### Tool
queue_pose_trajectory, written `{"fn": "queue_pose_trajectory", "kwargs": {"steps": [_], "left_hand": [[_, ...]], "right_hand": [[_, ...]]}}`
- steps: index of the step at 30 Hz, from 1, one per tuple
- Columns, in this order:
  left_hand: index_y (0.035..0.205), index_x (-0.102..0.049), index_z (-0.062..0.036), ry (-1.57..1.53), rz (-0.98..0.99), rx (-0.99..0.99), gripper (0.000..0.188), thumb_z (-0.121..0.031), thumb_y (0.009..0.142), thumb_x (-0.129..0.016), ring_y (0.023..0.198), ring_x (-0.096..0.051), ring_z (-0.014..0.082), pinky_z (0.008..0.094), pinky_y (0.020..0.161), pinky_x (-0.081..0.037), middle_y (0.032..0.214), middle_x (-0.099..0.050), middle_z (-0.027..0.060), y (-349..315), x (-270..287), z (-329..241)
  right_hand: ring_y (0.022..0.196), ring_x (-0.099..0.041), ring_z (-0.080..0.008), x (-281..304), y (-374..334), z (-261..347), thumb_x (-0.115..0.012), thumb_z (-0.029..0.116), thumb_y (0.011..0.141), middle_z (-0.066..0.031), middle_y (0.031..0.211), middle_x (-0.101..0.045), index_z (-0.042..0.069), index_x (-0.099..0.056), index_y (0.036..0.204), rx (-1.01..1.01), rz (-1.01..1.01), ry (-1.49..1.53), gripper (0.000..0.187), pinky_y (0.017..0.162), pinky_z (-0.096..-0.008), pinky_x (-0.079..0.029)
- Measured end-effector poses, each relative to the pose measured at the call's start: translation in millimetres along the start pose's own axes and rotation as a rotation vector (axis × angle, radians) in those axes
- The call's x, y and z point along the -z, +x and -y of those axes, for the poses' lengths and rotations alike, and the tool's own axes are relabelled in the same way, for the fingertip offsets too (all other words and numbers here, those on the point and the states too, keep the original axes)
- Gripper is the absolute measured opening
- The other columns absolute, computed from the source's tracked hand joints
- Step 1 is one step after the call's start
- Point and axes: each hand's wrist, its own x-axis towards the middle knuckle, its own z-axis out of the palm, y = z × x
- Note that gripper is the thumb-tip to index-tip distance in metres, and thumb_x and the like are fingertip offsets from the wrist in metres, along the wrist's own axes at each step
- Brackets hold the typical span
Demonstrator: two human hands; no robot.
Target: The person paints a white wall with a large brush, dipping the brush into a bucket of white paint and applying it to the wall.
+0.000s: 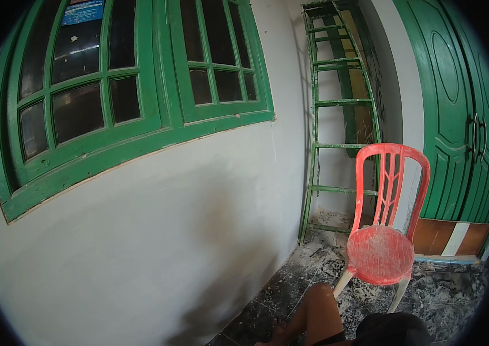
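Neither of my hands shows in the head view. At the lower edge I see only my bare bent leg (320,314) and dark shorts (393,331), close to the white wall (158,230). A red plastic chair (381,254), its seat dusted with white specks, stands just beyond my knee on the dark tiled floor (290,288).
A green-framed window (106,86) with dark panes sits high in the white wall. A paint-stained green ladder (336,104) leans in the corner behind the chair. A green double door (458,115) closes off the right side, with a brown and white board (452,237) at its foot.
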Motion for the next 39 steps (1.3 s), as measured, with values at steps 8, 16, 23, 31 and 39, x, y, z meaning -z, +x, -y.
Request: {"fn": "queue_pose_trajectory", "kwargs": {"steps": [8,16,23,31,39], "left_hand": [[0.109,-0.054,-0.0013,-0.062,0.06,-0.033,0.027,-0.025,0.098,-0.048,0.087,-0.059,0.0215,0.0345,0.08,-0.048,0.095,-0.062,0.0104,28,10,21],[0.116,-0.055,-0.0014,0.363,0.049,-0.361,0.045,-0.042,0.098,-0.049,0.09,-0.061,0.024,0.0349,0.081,-0.048,0.1,-0.064,0.012,10,9,31],[0.118,-0.056,-0.0026,0.122,-0.018,0.059,0.037,-0.032,0.099,-0.045,0.094,-0.061,0.0252,0.0382,0.085,-0.047,0.103,-0.064,0.0132,10,-11,-13],[0.118,-0.056,-0.0029,0.046,0.003,0.011,0.031,-0.025,0.099,-0.046,0.094,-0.062,0.0233,0.0379,0.085,-0.048,0.103,-0.065,0.0113,20,3,31],[0.117,-0.056,-0.0026,0.161,-0.023,-0.003,0.031,-0.027,0.1,-0.045,0.092,-0.063,0.023,0.0373,0.083,-0.049,0.105,-0.066,0.0123,27,11,54]], "right_hand": [[0.091,-0.062,-0.028,-20,28,-50,-0.048,0.033,0.098,-0.0157,0.102,-0.066,0.001,-0.055,0.123,0.123,-0.056,0.315,0.041,0.083,-0.0413,-0.046],[0.096,-0.059,-0.0185,1,-3,-2,-0.068,0.056,0.084,-0.0088,0.106,-0.061,0.019,-0.058,0.124,-0.15,-0.035,0.26,0.055,0.083,-0.0393,-0.044],[0.069,-0.066,-0.0259,-34,31,-69,-0.065,0.038,0.083,-0.0087,0.075,-0.067,0.012,-0.067,0.095,0.064,-0.21,0.076,0.029,0.064,-0.0399,-0.052],[0.066,-0.066,-0.0289,-53,25,-66,-0.068,0.037,0.081,-0.0093,0.073,-0.067,0.009,-0.066,0.087,0.104,-0.224,0.02,0.029,0.062,-0.039,-0.052],[0.062,-0.066,-0.0297,-31,21,-57,-0.068,0.034,0.082,-0.0121,0.068,-0.066,0.008,-0.068,0.088,0.044,-0.31,0.208,0.026,0.059,-0.0407,-0.051]]}}
